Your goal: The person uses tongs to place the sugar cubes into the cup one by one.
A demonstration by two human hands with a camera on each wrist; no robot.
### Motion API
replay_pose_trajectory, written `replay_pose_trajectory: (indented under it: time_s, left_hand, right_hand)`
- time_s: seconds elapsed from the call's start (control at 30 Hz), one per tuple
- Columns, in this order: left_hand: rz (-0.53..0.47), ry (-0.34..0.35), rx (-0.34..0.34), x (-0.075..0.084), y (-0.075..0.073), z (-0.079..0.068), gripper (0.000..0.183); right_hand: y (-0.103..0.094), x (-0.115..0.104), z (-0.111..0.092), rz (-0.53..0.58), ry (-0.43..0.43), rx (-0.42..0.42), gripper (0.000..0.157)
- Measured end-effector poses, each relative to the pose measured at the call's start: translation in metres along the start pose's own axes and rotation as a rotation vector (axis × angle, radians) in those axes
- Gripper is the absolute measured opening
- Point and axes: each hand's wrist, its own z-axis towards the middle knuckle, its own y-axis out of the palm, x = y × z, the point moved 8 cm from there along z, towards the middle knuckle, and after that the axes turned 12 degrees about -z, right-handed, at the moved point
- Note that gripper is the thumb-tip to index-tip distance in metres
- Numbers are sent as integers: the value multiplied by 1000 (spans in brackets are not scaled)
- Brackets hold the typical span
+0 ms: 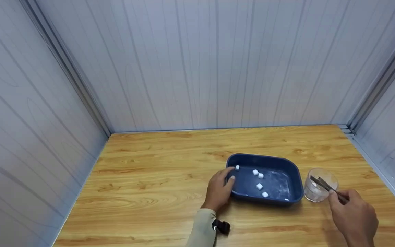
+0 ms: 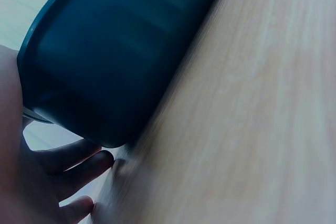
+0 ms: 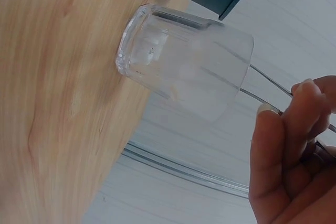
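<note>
Left hand (image 1: 219, 188) grips one end of the blue tray (image 1: 269, 164), between both hands. Just left of the right hand (image 1: 354, 212) stands the glass (image 3: 189, 66); that hand pinches tweezers (image 1: 322, 184), tips apart inside it. White cubes (image 1: 259, 186) lie right of the left hand. Releasing one seems underway; next calls for lifting clear. No writing is legible.

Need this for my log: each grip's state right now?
Left grip: holding the blue tray at one end.
Right grip: closed on tweezers, tips inside the glass.
</note>
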Motion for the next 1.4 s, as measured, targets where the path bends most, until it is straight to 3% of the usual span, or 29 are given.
replay_pose_trajectory:
  time_s: [1.4]
  left_hand:
    - [16, -13, 4, 0, 0, 0, 33]
  right_hand:
    - [-19, -17, -10, 27, -7, 109, 30]
